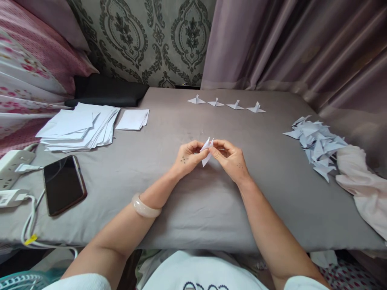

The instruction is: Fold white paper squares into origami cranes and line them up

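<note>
A small folded white paper piece [207, 158] with two narrow points sticking up is pinched between both hands over the middle of the table. My left hand [190, 156] grips its left side with thumb and fingers. From the other side, my right hand [227, 158] pinches it, the thumb close to the left thumb. Part of the paper is hidden behind the fingers. Beyond the hands, several folded paper cranes [216, 102] stand in a row near the far edge. A heap of folded white paper pieces [317, 141] lies at the right.
At the left lie a large stack of white paper [81, 129] and a smaller stack of paper squares [133, 120]. A phone [65, 185], a power strip [16, 167] and white cables [30, 221] occupy the near left. Pale cloth [359, 177] bunches at the right edge.
</note>
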The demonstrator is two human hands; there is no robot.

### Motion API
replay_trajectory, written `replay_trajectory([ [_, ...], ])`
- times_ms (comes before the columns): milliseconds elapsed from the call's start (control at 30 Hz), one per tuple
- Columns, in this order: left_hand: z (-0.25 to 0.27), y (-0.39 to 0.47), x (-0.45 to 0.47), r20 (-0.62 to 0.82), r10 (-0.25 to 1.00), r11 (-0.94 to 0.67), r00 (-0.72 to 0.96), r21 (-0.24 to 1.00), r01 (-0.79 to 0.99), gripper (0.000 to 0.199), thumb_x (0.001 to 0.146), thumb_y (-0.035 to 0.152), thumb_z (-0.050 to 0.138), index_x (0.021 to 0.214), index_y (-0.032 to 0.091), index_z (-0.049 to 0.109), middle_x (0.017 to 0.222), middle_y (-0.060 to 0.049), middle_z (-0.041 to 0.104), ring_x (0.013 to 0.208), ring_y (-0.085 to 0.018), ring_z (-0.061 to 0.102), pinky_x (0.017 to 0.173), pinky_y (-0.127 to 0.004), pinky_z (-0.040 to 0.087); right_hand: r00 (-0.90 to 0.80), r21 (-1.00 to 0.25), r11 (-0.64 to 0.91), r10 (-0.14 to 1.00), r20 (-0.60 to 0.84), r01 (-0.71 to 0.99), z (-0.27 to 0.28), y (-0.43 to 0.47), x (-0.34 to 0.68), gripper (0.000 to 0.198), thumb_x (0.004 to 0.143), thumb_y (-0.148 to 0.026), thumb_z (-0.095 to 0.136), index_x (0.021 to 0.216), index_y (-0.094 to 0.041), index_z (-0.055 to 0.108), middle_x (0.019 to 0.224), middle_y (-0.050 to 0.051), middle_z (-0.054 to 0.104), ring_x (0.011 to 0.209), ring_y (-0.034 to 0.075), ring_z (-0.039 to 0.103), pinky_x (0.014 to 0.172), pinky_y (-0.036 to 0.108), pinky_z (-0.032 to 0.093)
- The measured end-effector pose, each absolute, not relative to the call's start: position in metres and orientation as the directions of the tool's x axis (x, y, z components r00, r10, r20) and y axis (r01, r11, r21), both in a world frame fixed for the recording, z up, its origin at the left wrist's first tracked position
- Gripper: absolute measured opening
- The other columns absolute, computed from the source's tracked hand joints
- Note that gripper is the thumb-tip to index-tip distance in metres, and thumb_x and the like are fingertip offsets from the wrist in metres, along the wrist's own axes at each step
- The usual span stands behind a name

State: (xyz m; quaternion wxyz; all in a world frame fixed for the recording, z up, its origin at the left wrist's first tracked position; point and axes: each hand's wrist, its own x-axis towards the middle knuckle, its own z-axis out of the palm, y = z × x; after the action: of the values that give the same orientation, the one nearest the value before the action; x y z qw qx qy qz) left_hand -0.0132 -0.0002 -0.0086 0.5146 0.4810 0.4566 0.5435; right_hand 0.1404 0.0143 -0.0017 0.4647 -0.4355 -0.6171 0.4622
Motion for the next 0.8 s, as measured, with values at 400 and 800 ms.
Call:
replay_trajectory([
  [400, -0.0096, -0.0003, -0.0132, 0.136, 0.99, -0.137, 0.033, 0.99, 0.036, 0.019, 0.073, 0.033, 0.072, 0.073, 0.014, 0.067, 0.067, -0.001, 0.062, 0.064, -0.011, 0.053, 0.062, -0.024, 0.042, -0.192, -0.987, 0.158, 0.97, 0.151, 0.018, -0.0016, 0.0163, 0.1426, 0.016, 0.077, -0.039, 0.07, 0.083, -0.024, 0.068, 0.083, 0.0, 0.068, 0.08, 0.016, 0.062, 0.08, 0.031, 0.049],
  [800, -0.0097, -0.0026, -0.0148, 0.275, 0.961, -0.278, 0.037, 0.949, 0.146, 0.017, 0.078, 0.031, 0.069, 0.078, 0.015, 0.068, 0.074, -0.002, 0.063, 0.067, -0.01, 0.052, 0.067, -0.024, 0.043, -0.219, -0.979, 0.181, 0.955, 0.198, -0.096, 0.0015, 0.0168, 0.1382, 0.012, 0.076, -0.033, 0.072, 0.07, -0.024, 0.066, 0.079, -0.002, 0.058, 0.078, 0.012, 0.058, 0.074, 0.026, 0.047],
])
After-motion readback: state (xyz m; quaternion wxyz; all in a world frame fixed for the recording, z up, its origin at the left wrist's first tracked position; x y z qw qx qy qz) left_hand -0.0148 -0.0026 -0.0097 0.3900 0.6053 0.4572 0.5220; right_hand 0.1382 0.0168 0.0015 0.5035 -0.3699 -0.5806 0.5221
